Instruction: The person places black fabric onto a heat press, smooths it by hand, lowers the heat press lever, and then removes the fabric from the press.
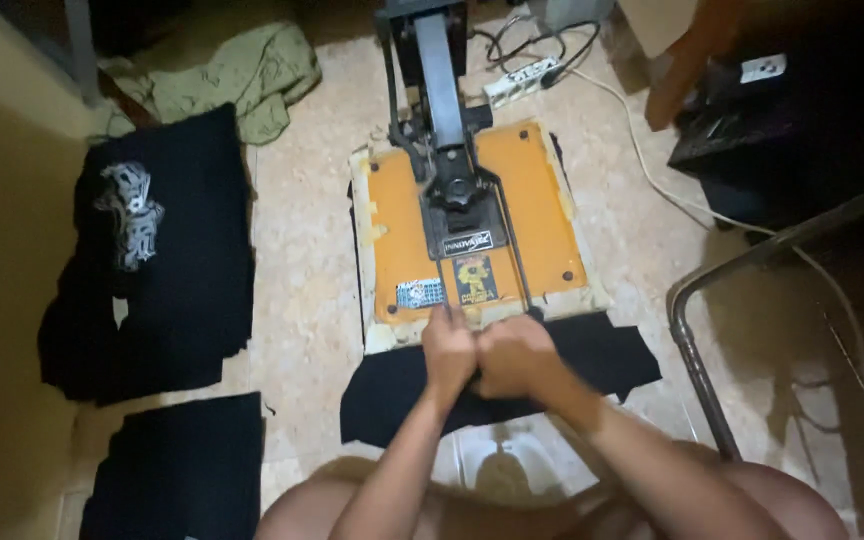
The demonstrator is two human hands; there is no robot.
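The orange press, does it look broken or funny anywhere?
Yes. The press has a worn, chipped pale border, ragged along its edges. Black cloth sticks out unevenly from under it. A green cloth lies crumpled on the floor.

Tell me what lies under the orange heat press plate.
Black fabric sticks out from beneath the orange heat press plate at its near edge, under both hands. How far it reaches underneath, and any print on it, is covered.
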